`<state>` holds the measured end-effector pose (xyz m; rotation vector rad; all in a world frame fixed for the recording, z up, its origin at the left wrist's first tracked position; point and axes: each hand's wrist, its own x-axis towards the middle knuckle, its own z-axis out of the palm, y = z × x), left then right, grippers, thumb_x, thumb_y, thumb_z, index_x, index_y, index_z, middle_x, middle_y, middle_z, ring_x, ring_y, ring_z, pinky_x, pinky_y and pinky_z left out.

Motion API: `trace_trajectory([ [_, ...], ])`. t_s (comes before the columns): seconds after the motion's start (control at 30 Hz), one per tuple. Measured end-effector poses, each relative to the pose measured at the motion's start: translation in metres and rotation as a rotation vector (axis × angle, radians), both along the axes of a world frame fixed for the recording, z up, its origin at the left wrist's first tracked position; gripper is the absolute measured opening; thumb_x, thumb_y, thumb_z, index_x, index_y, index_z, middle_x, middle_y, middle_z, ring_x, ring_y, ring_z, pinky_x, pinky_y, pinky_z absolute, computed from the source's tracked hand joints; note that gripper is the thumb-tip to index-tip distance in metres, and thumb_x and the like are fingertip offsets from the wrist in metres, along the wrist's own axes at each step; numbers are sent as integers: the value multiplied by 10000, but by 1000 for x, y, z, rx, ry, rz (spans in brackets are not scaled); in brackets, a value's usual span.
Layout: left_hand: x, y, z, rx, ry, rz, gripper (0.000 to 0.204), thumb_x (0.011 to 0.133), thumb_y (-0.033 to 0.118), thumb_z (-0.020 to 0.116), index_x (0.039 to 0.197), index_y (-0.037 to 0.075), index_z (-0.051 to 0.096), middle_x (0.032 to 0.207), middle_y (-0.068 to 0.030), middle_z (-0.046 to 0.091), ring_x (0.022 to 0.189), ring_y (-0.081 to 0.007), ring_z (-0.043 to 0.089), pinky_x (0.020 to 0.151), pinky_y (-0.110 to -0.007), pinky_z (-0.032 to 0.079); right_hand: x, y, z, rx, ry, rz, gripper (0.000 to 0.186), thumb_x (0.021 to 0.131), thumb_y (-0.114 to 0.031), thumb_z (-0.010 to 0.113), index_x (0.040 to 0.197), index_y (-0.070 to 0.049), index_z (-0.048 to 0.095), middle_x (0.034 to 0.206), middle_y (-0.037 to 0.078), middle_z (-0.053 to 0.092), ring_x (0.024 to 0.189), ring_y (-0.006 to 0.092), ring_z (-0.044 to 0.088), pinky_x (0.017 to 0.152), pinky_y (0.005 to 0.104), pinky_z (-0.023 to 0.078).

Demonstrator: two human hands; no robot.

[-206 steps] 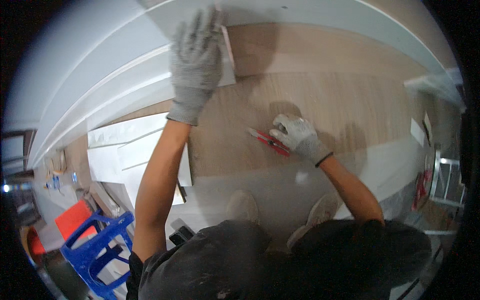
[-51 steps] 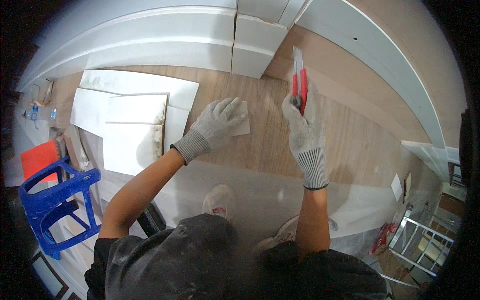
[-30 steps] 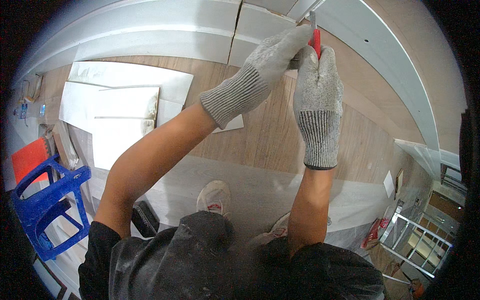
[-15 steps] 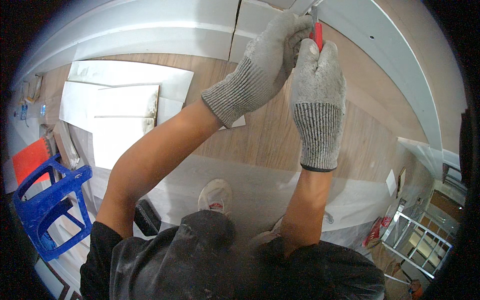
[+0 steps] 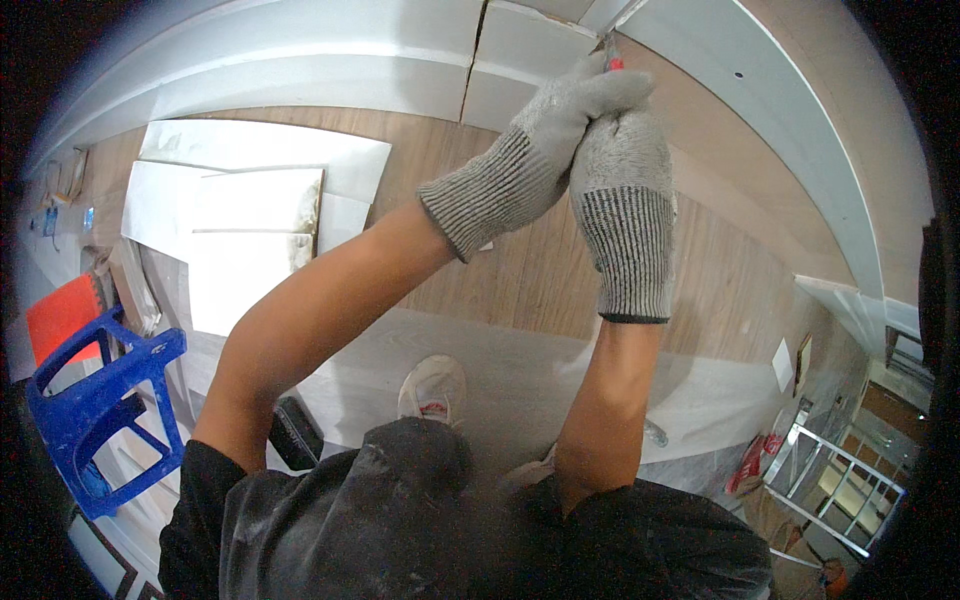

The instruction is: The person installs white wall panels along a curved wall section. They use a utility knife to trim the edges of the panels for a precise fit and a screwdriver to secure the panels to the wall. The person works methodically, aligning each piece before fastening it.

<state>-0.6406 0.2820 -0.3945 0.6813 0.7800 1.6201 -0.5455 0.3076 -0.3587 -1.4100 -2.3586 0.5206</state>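
Both my hands wear grey knit gloves and come together at the top middle, closed around a red-handled tool with a narrow metal blade [image 5: 615, 63]. My left hand [image 5: 575, 110] laps over the upper part of my right hand [image 5: 625, 145], so most of the handle and the right fingers are hidden. The blade points away from me, its tip at the corner where the white panel [image 5: 530, 45] meets a white strip [image 5: 740, 90]. A dark vertical gap [image 5: 474, 60] splits the white panelling left of my hands.
White sheets and board pieces [image 5: 240, 270] lie on the wood-look surface [image 5: 500, 275] at left. Nearer stands a blue plastic stool [image 5: 150, 360] beside a red panel [image 5: 62, 318]. At lower right is a metal ladder [image 5: 815, 480]. My shoe [image 5: 432, 388] is below.
My left hand has slid right and closed over the top of my right hand. The tool has moved slightly left and now shows less of its red handle.
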Motion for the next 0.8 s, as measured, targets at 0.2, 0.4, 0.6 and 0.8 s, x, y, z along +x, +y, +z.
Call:
trace_trajectory([
  [0.2, 1, -9, 3, 43, 322, 84, 376, 1027, 309, 626, 1278, 30, 655, 1178, -95, 689, 1102, -152, 655, 1026, -326, 518, 7, -20, 15, -77, 11, -37, 451, 1091, -330, 408, 1270, 44, 585, 1054, 280, 697, 998, 438, 694, 862, 522, 545],
  [0.4, 2, 3, 15, -25, -89, 4, 374, 1030, 373, 617, 1201, 44, 663, 1086, -49, 687, 1017, -128, 668, 951, -309, 542, -5, -12, 27, -51, 59, -100, 482, 1099, -375, 375, 1312, 20, 551, 1093, 275, 699, 1040, 436, 692, 889, 535, 537],
  [0.6, 1, 1, 20, -8, -18, 40, 368, 1030, 392, 591, 1188, 64, 640, 1035, -51, 666, 972, -139, 664, 914, -314, 541, -4, -7, 20, -44, 92, -90, 479, 1099, -390, 365, 1276, 7, 564, 1080, 277, 698, 1054, 449, 682, 894, 532, 534],
  [0.8, -1, -2, 22, -39, -45, 38, 321, 1021, 357, 564, 1143, 63, 607, 1025, -80, 624, 985, -175, 635, 939, -343, 508, -10, -10, 18, 6, 55, -95, 485, 1096, -392, 369, 1267, 16, 569, 1063, 279, 697, 1045, 449, 682, 881, 533, 530],
])
